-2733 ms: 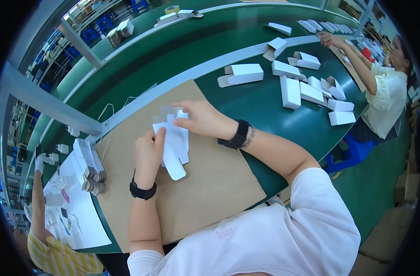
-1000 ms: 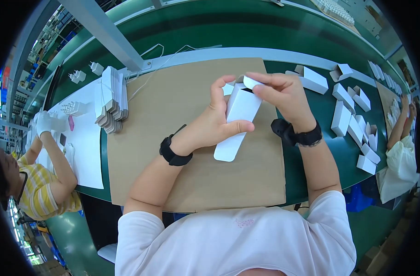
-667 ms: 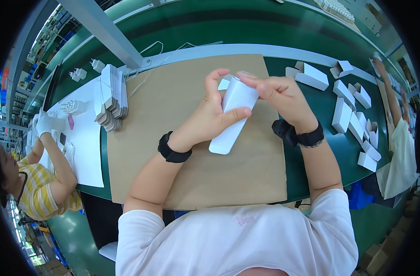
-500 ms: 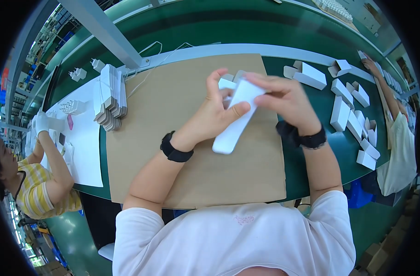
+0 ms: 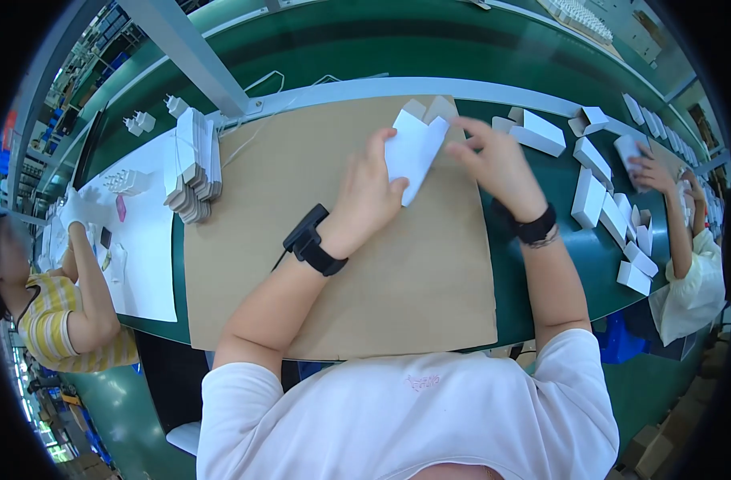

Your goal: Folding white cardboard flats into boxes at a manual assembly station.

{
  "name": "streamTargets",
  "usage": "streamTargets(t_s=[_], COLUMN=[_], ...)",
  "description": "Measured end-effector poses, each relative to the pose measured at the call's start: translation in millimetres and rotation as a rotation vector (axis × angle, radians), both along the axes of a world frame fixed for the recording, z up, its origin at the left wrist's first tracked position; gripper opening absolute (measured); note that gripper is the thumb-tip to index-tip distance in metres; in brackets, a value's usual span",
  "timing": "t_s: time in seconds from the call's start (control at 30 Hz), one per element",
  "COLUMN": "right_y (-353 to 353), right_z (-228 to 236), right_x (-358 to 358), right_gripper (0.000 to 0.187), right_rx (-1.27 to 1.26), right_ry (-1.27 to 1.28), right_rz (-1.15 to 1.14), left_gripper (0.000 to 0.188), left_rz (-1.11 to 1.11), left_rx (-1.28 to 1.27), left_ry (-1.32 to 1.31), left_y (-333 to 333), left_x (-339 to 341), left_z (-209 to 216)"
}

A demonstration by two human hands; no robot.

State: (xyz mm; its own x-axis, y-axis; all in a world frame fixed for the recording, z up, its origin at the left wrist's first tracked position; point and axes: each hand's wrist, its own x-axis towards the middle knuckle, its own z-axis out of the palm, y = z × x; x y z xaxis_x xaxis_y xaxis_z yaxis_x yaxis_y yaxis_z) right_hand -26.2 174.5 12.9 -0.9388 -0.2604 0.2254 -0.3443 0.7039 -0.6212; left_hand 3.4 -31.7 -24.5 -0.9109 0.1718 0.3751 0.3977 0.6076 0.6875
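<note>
I hold a small white cardboard box (image 5: 414, 150) above a brown cardboard mat (image 5: 333, 264). Its end flaps stand open at the top. My left hand (image 5: 367, 198) grips the box from the left and below. My right hand (image 5: 493, 162) touches its upper right edge with the fingertips. Each wrist wears a black band.
A stack of flat white box blanks (image 5: 193, 164) lies at the mat's left edge. Folded white boxes (image 5: 601, 188) lie on the green table to the right. One person in yellow (image 5: 57, 304) sits on the left, while another person's hands (image 5: 661, 172) work on the right.
The box has been raised and turned more upright, with its flaps now opened at the top. Both hands stayed on it and moved slightly away from me.
</note>
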Motion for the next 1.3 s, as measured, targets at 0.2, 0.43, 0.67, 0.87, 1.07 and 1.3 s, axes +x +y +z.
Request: streamTargets(t_s=[0.2, 0.43, 0.67, 0.87, 1.07, 1.3], right_y=[-34, -29, -46, -39, -51, -28], right_z=[-14, 5, 0, -12, -1, 14], right_x=[14, 11, 22, 22, 34, 20], right_gripper=[0.034, 0.028, 0.027, 0.020, 0.030, 0.028], right_rx=[-0.499, -0.679, -0.874, -0.857, -0.797, -0.687], right_ry=[-0.044, -0.432, 0.007, -0.266, -0.005, -0.235], right_rz=[0.105, 0.434, 0.122, 0.311, 0.235, 0.292], left_gripper=[0.059, 0.071, 0.071, 0.056, 0.065, 0.082], left_rz=[-0.156, -0.324, -0.368, -0.432, -0.421, -0.415], left_rx=[-0.011, 0.209, 0.708, 0.823, 0.817, 0.549], left_ry=[-0.003, -0.261, -0.418, -0.599, -0.574, -0.504], left_y=[-1, -1, 1, -2, -1, -8], left_x=[6, 1, 5, 5, 4, 3], left_z=[9, 19, 31, 39, 38, 33])
